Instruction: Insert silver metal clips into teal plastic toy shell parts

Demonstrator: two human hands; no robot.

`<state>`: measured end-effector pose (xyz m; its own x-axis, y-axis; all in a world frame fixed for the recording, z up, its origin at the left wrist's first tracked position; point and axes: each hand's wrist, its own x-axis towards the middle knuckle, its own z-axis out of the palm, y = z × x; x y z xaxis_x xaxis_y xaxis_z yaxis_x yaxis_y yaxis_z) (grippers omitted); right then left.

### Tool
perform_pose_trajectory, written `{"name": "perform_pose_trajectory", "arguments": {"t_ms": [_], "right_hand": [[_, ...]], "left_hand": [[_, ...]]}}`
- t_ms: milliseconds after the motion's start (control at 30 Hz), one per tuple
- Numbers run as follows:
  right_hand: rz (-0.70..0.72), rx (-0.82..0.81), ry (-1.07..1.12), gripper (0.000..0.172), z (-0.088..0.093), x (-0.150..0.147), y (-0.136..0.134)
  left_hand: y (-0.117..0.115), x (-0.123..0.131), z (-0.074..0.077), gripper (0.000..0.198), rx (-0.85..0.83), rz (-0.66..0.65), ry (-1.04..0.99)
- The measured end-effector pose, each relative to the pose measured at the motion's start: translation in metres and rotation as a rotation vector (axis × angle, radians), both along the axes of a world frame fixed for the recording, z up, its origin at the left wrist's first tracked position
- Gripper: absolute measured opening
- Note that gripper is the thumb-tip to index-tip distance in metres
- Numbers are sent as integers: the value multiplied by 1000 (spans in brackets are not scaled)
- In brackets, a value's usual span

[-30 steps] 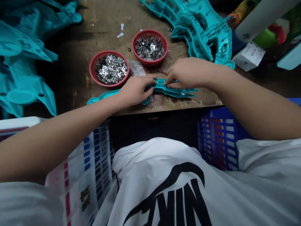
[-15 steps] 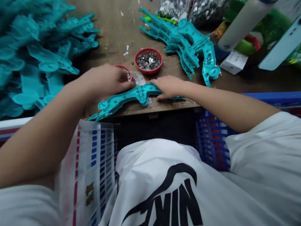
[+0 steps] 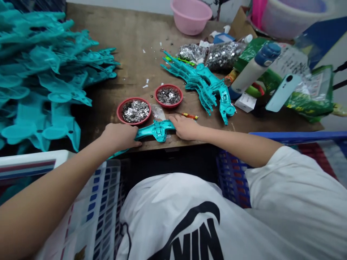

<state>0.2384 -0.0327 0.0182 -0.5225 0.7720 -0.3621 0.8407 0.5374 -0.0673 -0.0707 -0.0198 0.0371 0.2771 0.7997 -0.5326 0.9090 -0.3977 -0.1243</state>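
Note:
A long teal plastic part (image 3: 155,131) lies along the near edge of the wooden table (image 3: 135,39). My left hand (image 3: 120,136) is closed over its left end, and my right hand (image 3: 184,127) presses on its right end with the fingers curled down. Just beyond the part stand two red baskets of small shiny metal pieces, a larger basket (image 3: 133,110) and a smaller basket (image 3: 168,96). A small screwdriver with a red and yellow handle (image 3: 188,115) lies right beside my right hand.
A big heap of teal parts (image 3: 40,72) fills the left side. Several more teal parts (image 3: 203,85) lie mid-table, with bags of metal pieces (image 3: 221,54), a pink bowl (image 3: 191,15), a bottle and a phone behind. A blue crate (image 3: 233,173) stands below right.
My left hand came back from the larger red basket to the left end of the teal part. The camera tipped up, showing more of the table's far side.

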Motion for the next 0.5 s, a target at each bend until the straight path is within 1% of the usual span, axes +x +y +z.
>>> {"name": "perform_pose_trajectory", "arguments": {"t_ms": [100, 233, 333, 400, 467, 500], "right_hand": [[10, -30, -14, 85, 5, 0, 1], [-12, -88, -81, 79, 23, 1, 4], [-88, -109, -152, 70, 35, 3, 5], [-122, -107, -187, 68, 38, 5, 6], [-117, -97, -207, 72, 38, 8, 9], [-108, -86, -215, 77, 37, 9, 11]], "left_hand": [[0, 6, -5, 39, 14, -25, -24], [-5, 17, 2, 33, 27, 2, -51], [-10, 27, 11, 41, 36, 17, -37], [-13, 32, 18, 47, 43, 25, -25], [-15, 35, 26, 54, 56, 37, -28], [-16, 36, 29, 58, 75, 45, -40]]}}
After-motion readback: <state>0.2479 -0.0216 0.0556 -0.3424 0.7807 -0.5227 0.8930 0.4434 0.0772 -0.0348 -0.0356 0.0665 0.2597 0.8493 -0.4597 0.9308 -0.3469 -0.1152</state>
